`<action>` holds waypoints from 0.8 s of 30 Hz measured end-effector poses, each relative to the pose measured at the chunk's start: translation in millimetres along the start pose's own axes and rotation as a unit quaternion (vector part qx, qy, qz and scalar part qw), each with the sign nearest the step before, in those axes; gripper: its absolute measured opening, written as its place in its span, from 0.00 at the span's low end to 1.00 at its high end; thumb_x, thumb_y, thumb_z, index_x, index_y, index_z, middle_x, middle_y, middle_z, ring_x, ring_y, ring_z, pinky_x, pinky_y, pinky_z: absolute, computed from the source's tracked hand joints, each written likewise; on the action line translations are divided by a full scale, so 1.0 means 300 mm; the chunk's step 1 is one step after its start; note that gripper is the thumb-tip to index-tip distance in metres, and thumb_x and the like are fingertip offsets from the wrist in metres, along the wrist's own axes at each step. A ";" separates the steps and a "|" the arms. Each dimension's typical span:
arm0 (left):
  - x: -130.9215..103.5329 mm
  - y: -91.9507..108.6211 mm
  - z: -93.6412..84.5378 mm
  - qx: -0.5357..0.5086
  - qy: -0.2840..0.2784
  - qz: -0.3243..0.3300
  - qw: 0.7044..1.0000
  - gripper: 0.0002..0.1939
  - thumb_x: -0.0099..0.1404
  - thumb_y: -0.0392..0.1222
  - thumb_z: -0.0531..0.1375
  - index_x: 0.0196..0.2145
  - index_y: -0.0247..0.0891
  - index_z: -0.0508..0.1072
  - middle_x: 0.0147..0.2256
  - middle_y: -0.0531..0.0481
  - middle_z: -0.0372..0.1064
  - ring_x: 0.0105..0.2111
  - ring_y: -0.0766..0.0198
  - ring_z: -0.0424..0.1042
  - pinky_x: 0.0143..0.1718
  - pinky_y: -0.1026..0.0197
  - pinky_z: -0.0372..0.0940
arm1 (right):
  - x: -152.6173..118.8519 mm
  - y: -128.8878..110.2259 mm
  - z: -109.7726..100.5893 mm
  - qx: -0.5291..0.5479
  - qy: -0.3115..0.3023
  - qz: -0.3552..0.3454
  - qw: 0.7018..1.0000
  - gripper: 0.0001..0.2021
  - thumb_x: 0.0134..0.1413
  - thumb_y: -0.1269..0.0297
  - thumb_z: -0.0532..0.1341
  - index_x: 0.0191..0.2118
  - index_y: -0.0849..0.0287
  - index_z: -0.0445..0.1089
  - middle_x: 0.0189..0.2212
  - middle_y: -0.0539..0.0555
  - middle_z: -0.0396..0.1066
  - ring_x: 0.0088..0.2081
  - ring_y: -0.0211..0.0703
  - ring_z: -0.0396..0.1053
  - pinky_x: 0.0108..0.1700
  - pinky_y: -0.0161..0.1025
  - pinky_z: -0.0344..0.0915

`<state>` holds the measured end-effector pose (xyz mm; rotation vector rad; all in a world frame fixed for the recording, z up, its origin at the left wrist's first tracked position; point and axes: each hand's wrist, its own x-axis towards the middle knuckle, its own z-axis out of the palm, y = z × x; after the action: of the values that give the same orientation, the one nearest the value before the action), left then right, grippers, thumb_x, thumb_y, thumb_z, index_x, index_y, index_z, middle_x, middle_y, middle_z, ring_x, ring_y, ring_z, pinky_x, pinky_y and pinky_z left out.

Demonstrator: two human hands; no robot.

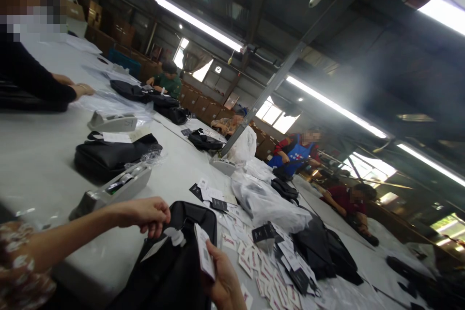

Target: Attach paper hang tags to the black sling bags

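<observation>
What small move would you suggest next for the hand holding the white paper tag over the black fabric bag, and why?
Probably bring the white paper tag in the right hand toward the left hand, which pinches at the black fabric bag; tag and pinch are still apart.

A tape dispenser (112, 186) lies on the desk (39, 155), near a second black bag (112, 155); scattered tags (261, 266) lie beyond.

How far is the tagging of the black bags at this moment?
Done: cannot tell; no finished bag is plainly visible. In hand: right hand holds a tag over the black bag; left hand pinches something at it. Left: many loose tags and further bags.
</observation>
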<state>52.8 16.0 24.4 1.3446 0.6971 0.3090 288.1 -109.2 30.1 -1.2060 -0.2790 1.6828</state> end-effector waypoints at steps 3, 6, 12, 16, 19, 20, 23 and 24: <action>-0.043 0.055 -0.055 0.074 -0.134 -0.062 0.986 0.04 0.50 0.39 0.61 0.26 0.36 0.74 0.22 0.45 0.73 0.15 0.65 0.66 0.11 0.70 0.44 | -0.021 -0.035 0.044 0.053 -0.013 0.010 0.998 0.08 0.54 0.69 0.58 0.33 0.71 0.71 0.27 0.58 0.75 0.27 0.36 0.74 0.31 0.28 0.70; -0.069 0.125 -0.060 0.065 -0.164 -0.047 0.983 0.09 0.53 0.43 0.63 0.29 0.34 0.77 0.24 0.42 0.75 0.12 0.71 0.58 0.10 0.69 0.40 | -0.039 -0.042 0.083 0.054 -0.003 -0.004 0.999 0.09 0.53 0.70 0.57 0.34 0.72 0.71 0.28 0.58 0.75 0.26 0.36 0.73 0.27 0.27 0.68; -0.039 0.125 0.103 -0.096 -0.117 0.007 0.988 0.24 0.43 0.60 0.68 0.29 0.36 0.74 0.35 0.44 0.75 0.33 0.56 0.74 0.29 0.62 0.66 | 0.024 0.034 0.135 -0.024 0.059 -0.164 0.984 0.12 0.45 0.62 0.64 0.36 0.62 0.70 0.32 0.56 0.75 0.30 0.42 0.74 0.31 0.35 0.71; 0.000 0.067 0.225 -0.185 -0.016 -0.011 0.983 0.25 0.42 0.60 0.68 0.27 0.34 0.72 0.26 0.45 0.74 0.29 0.58 0.73 0.29 0.61 0.66 | 0.084 0.098 0.194 -0.041 0.099 -0.273 0.956 0.15 0.45 0.56 0.61 0.38 0.60 0.66 0.34 0.55 0.74 0.36 0.48 0.74 0.37 0.42 0.72; 0.009 0.074 0.264 -0.202 0.093 -0.043 0.974 0.26 0.37 0.57 0.70 0.26 0.34 0.72 0.22 0.47 0.72 0.24 0.59 0.72 0.29 0.58 0.66 | 0.081 0.115 0.230 -0.064 0.090 -0.308 0.945 0.19 0.45 0.54 0.61 0.42 0.58 0.63 0.37 0.55 0.74 0.40 0.49 0.73 0.41 0.43 0.71; 0.008 0.087 0.270 -0.200 0.109 -0.046 0.973 0.25 0.37 0.57 0.71 0.26 0.35 0.71 0.21 0.47 0.72 0.23 0.58 0.72 0.28 0.57 0.66 | 0.076 0.113 0.235 -0.068 0.090 -0.313 0.943 0.21 0.44 0.53 0.61 0.44 0.58 0.62 0.37 0.55 0.74 0.40 0.49 0.73 0.42 0.43 0.70; 0.004 0.132 0.285 -0.200 0.140 -0.058 0.968 0.24 0.38 0.55 0.71 0.27 0.37 0.69 0.18 0.49 0.69 0.20 0.58 0.70 0.26 0.55 0.65 | 0.074 0.089 0.228 -0.083 0.129 -0.321 0.934 0.23 0.41 0.49 0.61 0.43 0.57 0.63 0.37 0.56 0.75 0.40 0.51 0.73 0.41 0.43 0.70; 0.004 0.144 0.291 -0.206 0.146 -0.067 0.965 0.24 0.39 0.55 0.70 0.27 0.37 0.68 0.17 0.50 0.68 0.19 0.58 0.69 0.25 0.55 0.65 | 0.080 0.077 0.220 -0.095 0.146 -0.321 0.931 0.23 0.40 0.48 0.61 0.41 0.57 0.65 0.35 0.57 0.75 0.38 0.52 0.73 0.39 0.44 0.71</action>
<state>115.7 -41.8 70.9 0.8591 0.9081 0.5199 221.1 -77.9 32.2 -1.3058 -0.5888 0.9119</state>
